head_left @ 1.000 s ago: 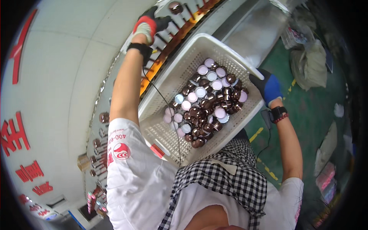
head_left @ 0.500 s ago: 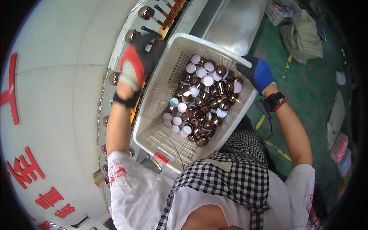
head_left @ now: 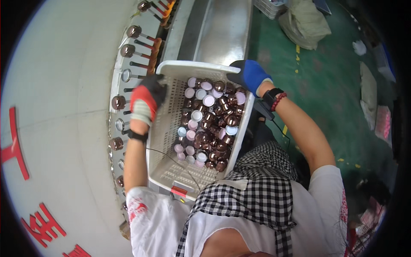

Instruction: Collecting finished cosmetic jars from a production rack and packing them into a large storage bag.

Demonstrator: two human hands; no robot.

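A pale perforated plastic basket stands in front of me, holding many shiny brown metallic caps, some turned to show pale pink, white or bluish insides. My right hand, in a blue and black glove, grips the rim at the basket's far right corner. Over the far part of the left rim is my left hand, in a red, grey and black glove. Its fingers are curled, and what they close on is hidden. Beside it on the left runs a row of brown caps on rods.
A metal trough or bench extends beyond the basket. On the green floor to the right are a pale sack and a white crate. A thin dark cable crosses the basket's near left part. A white wall bounds the left.
My left hand has come down from the row of rods to the basket's left rim. In view, the basket and my right hand have shifted left, and the basket looks straighter.
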